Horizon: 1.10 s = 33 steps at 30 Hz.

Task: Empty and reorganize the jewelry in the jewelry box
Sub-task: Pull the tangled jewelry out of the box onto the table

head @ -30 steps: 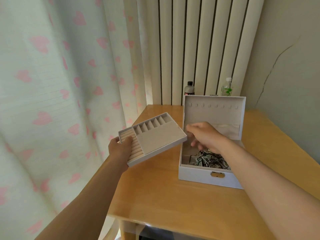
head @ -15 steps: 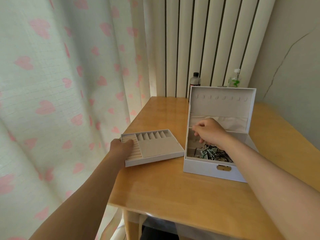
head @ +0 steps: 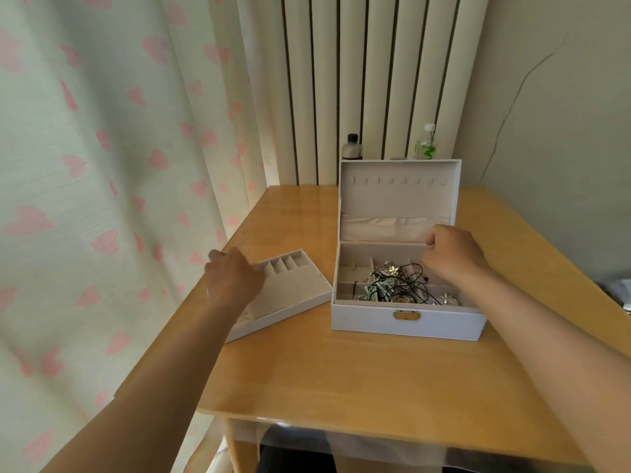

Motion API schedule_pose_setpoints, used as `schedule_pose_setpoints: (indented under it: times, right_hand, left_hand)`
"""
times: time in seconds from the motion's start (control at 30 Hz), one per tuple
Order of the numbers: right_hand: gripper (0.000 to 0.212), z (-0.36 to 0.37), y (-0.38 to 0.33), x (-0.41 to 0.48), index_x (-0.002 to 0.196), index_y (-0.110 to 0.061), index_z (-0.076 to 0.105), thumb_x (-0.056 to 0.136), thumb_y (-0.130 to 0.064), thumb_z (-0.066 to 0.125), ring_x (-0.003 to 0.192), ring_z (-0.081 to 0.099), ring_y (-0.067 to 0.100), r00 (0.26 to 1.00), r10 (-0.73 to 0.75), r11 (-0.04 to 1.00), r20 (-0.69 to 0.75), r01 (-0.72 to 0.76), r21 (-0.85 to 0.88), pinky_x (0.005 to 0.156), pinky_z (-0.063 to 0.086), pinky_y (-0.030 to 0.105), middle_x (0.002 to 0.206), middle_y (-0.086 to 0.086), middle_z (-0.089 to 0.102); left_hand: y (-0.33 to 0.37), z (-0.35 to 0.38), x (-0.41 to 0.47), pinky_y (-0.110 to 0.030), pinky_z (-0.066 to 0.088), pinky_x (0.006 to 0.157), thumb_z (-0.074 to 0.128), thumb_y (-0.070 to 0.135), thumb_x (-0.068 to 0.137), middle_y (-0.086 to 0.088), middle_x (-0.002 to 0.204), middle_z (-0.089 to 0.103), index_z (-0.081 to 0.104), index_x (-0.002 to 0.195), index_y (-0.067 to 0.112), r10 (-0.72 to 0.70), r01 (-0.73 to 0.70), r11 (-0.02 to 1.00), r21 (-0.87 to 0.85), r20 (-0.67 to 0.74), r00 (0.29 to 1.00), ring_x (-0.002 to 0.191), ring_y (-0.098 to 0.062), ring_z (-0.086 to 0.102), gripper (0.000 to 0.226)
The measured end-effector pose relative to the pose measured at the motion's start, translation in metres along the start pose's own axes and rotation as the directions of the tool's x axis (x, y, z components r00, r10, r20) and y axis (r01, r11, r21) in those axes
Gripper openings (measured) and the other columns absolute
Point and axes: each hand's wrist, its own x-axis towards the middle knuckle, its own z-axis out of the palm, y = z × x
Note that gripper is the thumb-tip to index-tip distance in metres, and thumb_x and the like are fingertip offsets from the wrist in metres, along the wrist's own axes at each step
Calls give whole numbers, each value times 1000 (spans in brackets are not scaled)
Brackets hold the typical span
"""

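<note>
The white jewelry box (head: 406, 323) stands open on the wooden table (head: 341, 377), its lid (head: 399, 199) upright. A tangle of necklaces, cords and small metal pieces (head: 392, 285) lies in its lower compartments. The removed beige insert tray (head: 290, 291) lies flat on the table to the left of the box. My left hand (head: 234, 281) is over the tray's left part with fingers loosely bent, hiding the ring rolls. My right hand (head: 454, 257) hovers over the box's back right corner, fingers curled, with nothing visible in it.
A dark bottle (head: 352, 148) and a clear bottle with green print (head: 426, 145) stand behind the lid, against a white ribbed radiator (head: 358, 80). A heart-patterned curtain (head: 102, 165) hangs along the table's left edge. A wall is to the right.
The tray went from held in the air to lying on the table. My left hand shifted from its left edge to above it. My right hand moved from the box's left side to its right.
</note>
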Motion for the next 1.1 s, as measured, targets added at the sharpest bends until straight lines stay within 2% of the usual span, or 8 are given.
schedule_pose_setpoints:
  times: [0.07, 0.13, 0.27, 0.4, 0.47, 0.57, 0.8, 1.1]
  right_hand:
    - [25, -3, 12, -4, 110, -12, 59, 85, -11, 53, 107, 52, 35, 996, 79, 993, -46, -83, -79, 82, 51, 40, 117, 13, 54]
    - [31, -6, 20, -9, 118, -14, 53, 87, -17, 53, 110, 52, 40, 978, 206, 972, -45, -209, -109, 80, 49, 40, 121, 16, 50]
    - [31, -5, 34, -14, 121, -12, 54, 92, -21, 47, 108, 59, 38, 945, 309, 951, 111, -306, -45, 80, 50, 35, 122, 16, 59]
    - [5, 0, 40, -15, 88, -13, 49, 93, -14, 46, 91, 58, 34, 955, 280, 959, 96, -274, -72, 72, 47, 33, 103, 11, 59]
    - [15, 2, 39, -13, 76, -15, 46, 89, -8, 49, 84, 55, 31, 960, 269, 959, 70, -261, -109, 69, 47, 32, 90, 8, 55]
    - [14, 2, 40, -7, 76, -13, 49, 88, -5, 50, 81, 56, 31, 967, 253, 961, 39, -246, -123, 66, 46, 31, 86, 7, 56]
    - [22, -12, 47, 31, 69, -14, 46, 88, -4, 51, 79, 56, 32, 966, 257, 962, -2, -256, -96, 64, 45, 31, 73, 6, 49]
    - [14, 1, 55, 74, 79, -14, 50, 89, -4, 51, 80, 55, 31, 967, 252, 962, 24, -248, -110, 66, 47, 31, 83, 7, 52]
  left_hand:
    - [37, 10, -14, -38, 46, 72, 51, 26, 90, -9, 87, 56, 62, 88, 15, 172, -134, 948, -290, 112, 979, 83, -27, 56, 15]
    - [66, 25, -23, -36, 51, 66, 50, 24, 85, -11, 71, 59, 59, 76, 9, 214, -107, 901, -420, 216, 953, 67, -25, 61, 19]
    - [99, 50, -35, -31, 51, 63, 53, 26, 92, -13, 58, 60, 54, 67, 6, 261, -188, 954, -233, 340, 904, 61, -28, 62, 33]
    - [110, 65, -33, -31, 34, 52, 54, 24, 94, -19, 91, 66, 48, 80, 9, 302, -316, 949, 9, 262, 916, 85, -35, 63, 21]
    - [112, 67, -34, -33, 36, 57, 52, 20, 94, -15, 92, 64, 43, 77, 13, 338, -359, 931, 62, 219, 915, 83, -34, 59, 21]
    - [120, 67, -35, -36, 38, 63, 49, 20, 96, -13, 88, 59, 39, 71, 15, 353, -372, 923, 97, 171, 920, 81, -34, 56, 27]
    - [157, 67, -6, -31, 35, 54, 52, 20, 97, -5, 75, 51, 48, 75, 13, 405, -415, 908, 65, 123, 906, 70, -25, 51, 23]
    - [174, 97, 28, -31, 32, 51, 51, 21, 96, -8, 78, 52, 44, 71, 14, 388, -402, 913, 70, 157, 908, 68, -26, 49, 27]
